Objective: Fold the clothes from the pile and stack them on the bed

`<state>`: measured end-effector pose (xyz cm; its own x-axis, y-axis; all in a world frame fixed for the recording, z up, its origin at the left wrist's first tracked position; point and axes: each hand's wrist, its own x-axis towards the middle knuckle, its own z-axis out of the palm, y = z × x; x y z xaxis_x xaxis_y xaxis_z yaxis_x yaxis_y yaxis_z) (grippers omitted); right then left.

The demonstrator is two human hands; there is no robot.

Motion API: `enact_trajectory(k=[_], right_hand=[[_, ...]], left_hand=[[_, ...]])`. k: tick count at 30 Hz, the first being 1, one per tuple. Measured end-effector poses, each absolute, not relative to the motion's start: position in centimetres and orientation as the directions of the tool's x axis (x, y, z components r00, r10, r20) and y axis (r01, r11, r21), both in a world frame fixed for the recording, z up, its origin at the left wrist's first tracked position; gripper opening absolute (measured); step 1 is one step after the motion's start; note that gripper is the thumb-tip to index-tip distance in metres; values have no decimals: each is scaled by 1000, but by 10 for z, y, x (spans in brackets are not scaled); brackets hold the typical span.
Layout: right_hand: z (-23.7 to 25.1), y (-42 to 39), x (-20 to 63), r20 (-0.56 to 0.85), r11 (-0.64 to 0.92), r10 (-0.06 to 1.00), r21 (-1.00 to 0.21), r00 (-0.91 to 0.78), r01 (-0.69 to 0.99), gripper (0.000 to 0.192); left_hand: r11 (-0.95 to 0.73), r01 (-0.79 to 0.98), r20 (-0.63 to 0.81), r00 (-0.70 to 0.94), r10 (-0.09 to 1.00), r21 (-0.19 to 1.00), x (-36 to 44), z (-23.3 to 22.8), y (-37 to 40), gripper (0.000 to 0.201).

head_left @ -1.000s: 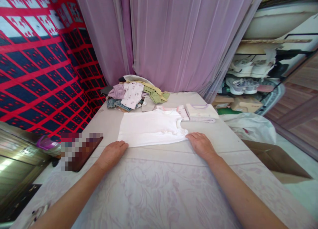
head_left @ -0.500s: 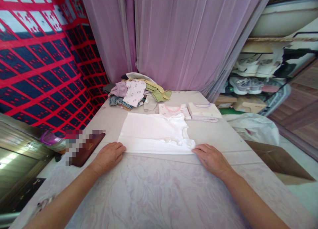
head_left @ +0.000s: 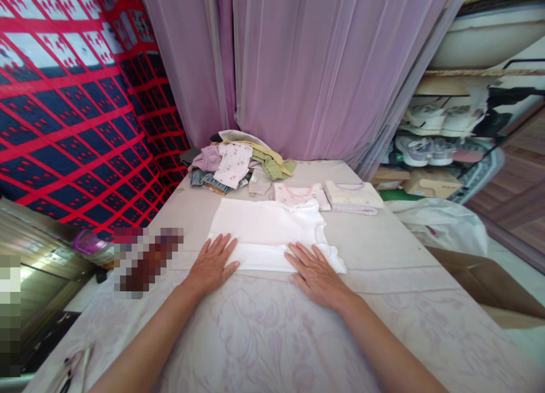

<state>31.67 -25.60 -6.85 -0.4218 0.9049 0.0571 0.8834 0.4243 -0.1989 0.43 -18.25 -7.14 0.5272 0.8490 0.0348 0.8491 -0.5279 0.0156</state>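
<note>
A white shirt (head_left: 259,225) lies on the bed sheet, its near long side folded over in a strip and its neckline toward the right. My left hand (head_left: 213,262) rests flat on the left end of that strip, fingers spread. Flat on the strip's right part lies my right hand (head_left: 315,271), its fingers apart too. Neither hand grips the cloth. Just behind the shirt are a folded pink-collared top (head_left: 298,195) and a folded cream top with a purple collar (head_left: 353,194).
A heap of loose clothes (head_left: 234,160) sits at the back left before a purple curtain (head_left: 306,75). A blurred brown object (head_left: 142,268) lies left of my left hand. On the right stand a shoe rack (head_left: 447,120) and a cardboard box (head_left: 468,279) beyond the bed's edge.
Both hands have let go of the shirt's near corners and moved inward, now lying flat and spread on the folded strip. The view has shifted slightly.
</note>
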Motion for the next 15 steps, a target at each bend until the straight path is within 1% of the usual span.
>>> enact_trajectory(k=[6, 10, 13, 15], right_hand=[[-74, -259, 320, 135, 404, 914, -203, -383, 892, 48], [-75, -259, 320, 171, 402, 913, -217, -371, 889, 44], [-74, -256, 320, 183, 389, 918, -253, -351, 886, 40], [-71, -252, 316, 217, 343, 933, -294, -287, 892, 37]], left_hand=[[-495, 869, 48, 494, 868, 16, 6, -70, -185, 65], [-462, 886, 27, 462, 887, 41, 12, -64, -186, 64], [-431, 900, -15, 433, 901, 58, 17, -59, -186, 64], [-413, 909, -23, 414, 910, 59, 19, -58, -186, 63]])
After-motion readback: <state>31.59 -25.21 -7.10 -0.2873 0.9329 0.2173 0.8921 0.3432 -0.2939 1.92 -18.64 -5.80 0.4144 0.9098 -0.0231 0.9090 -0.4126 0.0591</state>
